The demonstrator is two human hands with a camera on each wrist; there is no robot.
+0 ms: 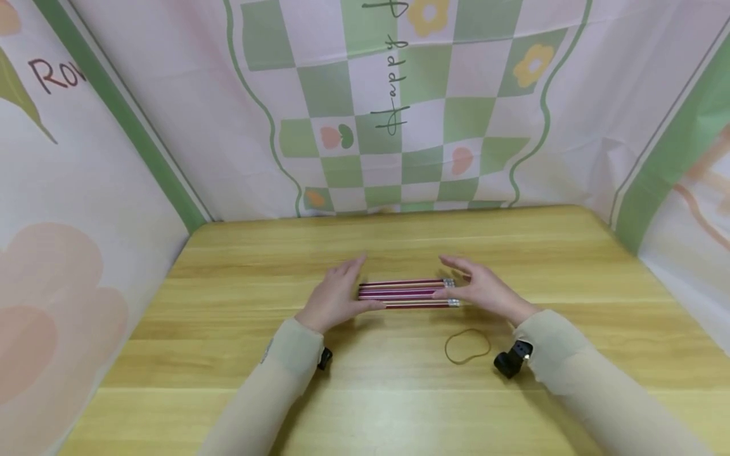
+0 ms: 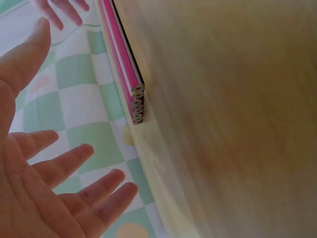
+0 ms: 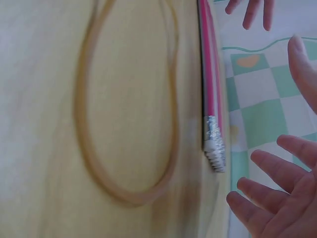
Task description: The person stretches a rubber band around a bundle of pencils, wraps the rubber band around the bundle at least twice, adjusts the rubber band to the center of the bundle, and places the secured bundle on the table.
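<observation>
Several striped pencils in pink, dark red and white lie side by side in a flat row on the table. Their silver ferrules and white erasers point right, while the flat unsharpened ends face left. My left hand hovers around the left end, its fingers spread and relaxed. Around the eraser end is my right hand, also spread, its thumb overlapping the pencils in the head view. Both wrist views show no pencil between the fingers. A tan rubber band lies in a loose loop in front of the right hand.
The wood-grain table ends at a hanging cloth with green and white checks. More printed cloth hangs along the left and right sides. Small black cameras sit on both wrists.
</observation>
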